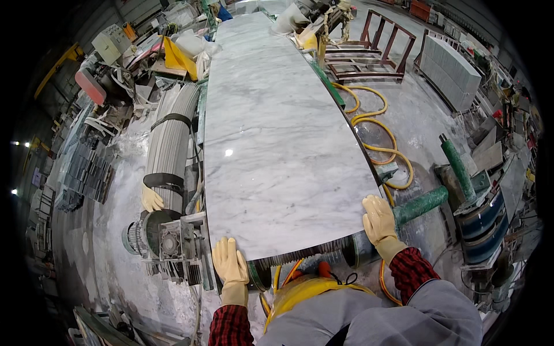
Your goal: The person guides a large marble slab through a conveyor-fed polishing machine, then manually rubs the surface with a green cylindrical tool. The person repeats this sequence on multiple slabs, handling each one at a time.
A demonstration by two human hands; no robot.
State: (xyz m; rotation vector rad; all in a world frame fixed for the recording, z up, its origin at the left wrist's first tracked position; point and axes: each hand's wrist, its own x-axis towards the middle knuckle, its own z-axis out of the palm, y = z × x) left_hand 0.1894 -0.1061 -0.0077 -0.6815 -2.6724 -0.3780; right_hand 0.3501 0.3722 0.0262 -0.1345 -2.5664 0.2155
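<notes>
Grey clothing (398, 320) filled the bottom right-of-centre, nearest the camera. Marble-patterned slab (283, 144) lay mid-frame, running toward the top. My left hand (231, 264) was at its lower-left corner, right hand (379, 220) at its lower-right, presumably to steady both evenly. Left fingers extended, narrowly spaced; right fingers bunched, grip beneath I couldn't tell.

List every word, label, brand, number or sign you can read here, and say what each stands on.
None can be read in this view.
Veined stone slab: no lettering visible on its top.
Gloved left hand and right hand: no lettering visible.
Pale box at upper left: any marks are too small to read.
Blue drum at right: any marks are too blurred to read.
</notes>
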